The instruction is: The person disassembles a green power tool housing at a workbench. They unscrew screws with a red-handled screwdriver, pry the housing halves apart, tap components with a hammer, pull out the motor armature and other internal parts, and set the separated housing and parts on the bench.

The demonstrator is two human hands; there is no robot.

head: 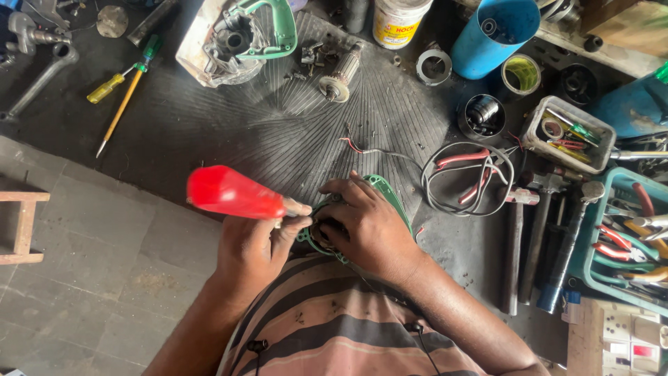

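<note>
Head view, looking straight down onto a dark ribbed mat (229,139) on the floor. Left hand (254,247) is clenched around a red-handled screwdriver (233,193); the handle's long axis runs from upper left down to the right, with the shaft end pointing toward the green housing piece (383,191). Tip itself is hidden between the two hands. Right hand (372,226) is spread over the green housing piece and grasping it, palm down, fingers curled across its near-left edge; only a green rim shows at the far right and below the fingers. The housing sits close in front of the person, directly under the right hand and just right of the left hand, so the two hands touch or nearly touch over it. Grey and red wires (466,177) loop away from the housing to the right. Farther off: a motor armature (341,73) lying on the mat, a second green-and-white tool housing (236,38) at the far left, a yellow-handled screwdriver (115,104) far left, hammers (536,237) and a tray of pliers (626,244) on the right.
</note>
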